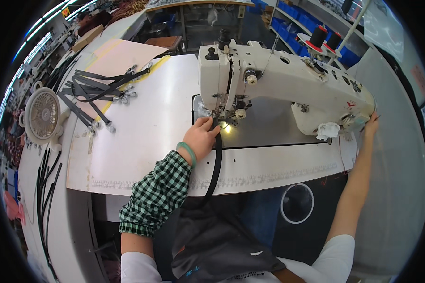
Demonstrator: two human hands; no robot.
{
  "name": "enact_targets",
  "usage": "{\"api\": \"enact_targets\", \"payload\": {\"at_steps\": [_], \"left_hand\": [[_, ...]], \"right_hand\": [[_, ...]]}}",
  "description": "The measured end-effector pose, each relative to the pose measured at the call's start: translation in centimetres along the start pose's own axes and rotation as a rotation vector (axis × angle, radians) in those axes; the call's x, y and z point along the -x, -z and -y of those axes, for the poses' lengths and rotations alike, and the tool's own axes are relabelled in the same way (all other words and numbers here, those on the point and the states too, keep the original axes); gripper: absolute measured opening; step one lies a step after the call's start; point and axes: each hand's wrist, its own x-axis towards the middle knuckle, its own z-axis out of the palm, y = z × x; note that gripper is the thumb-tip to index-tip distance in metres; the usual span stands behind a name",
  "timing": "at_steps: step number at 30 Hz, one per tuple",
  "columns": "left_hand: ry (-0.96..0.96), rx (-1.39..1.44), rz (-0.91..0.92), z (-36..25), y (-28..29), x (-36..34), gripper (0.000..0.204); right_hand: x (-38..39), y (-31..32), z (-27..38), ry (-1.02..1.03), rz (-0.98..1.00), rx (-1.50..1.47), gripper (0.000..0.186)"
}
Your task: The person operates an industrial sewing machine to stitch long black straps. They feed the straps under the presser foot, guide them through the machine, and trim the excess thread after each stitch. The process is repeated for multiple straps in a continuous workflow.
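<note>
A white industrial sewing machine (257,66) stands on the white worktable, with a lit lamp beside its needle area. A long black strap (216,165) runs from the presser foot (218,114) down over the table's front edge. My left hand (198,140), below a green bangle and checked sleeve cover, is closed on this strap just in front of the foot, thumb and fingers pressing it. My right hand (371,124) is at the right end of the machine head, fingers curled on the handwheel (370,106), which is partly hidden.
Dark straps with metal fittings (99,89) lie on the table's left. A small round fan (42,114) and long black strips (45,203) are on the left side table. Thread spools (318,37) stand behind the machine. Blue bins (293,28) fill shelves at back right; a stool (163,41) is behind.
</note>
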Motion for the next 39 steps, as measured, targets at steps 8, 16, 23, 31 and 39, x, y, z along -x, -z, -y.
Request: {"api": "enact_targets", "payload": {"at_steps": [8,16,23,31,39], "left_hand": [[0.046,-0.001,0.01,0.1,-0.1,0.2,0.034],[0.047,0.0,0.006,0.1,-0.2,-0.2,0.033],[0.072,0.03,0.005,0.0,-0.3,-0.2,0.035],[0.061,0.009,0.021,0.5,-0.1,0.2,0.033],[0.067,-0.013,0.02,-0.3,0.5,0.5,0.033]], "right_hand": [[0.2,-0.1,0.6,-0.074,-0.031,-0.16,0.046],[-4.8,2.0,0.1,-0.199,0.166,0.204,0.054],[2.1,0.0,-4.7,-0.032,-0.018,0.0,0.05],[1.3,-0.7,-1.5,-0.166,0.042,-0.198,0.05],[-6.0,0.0,3.5,0.093,0.256,0.574,0.057]]}}
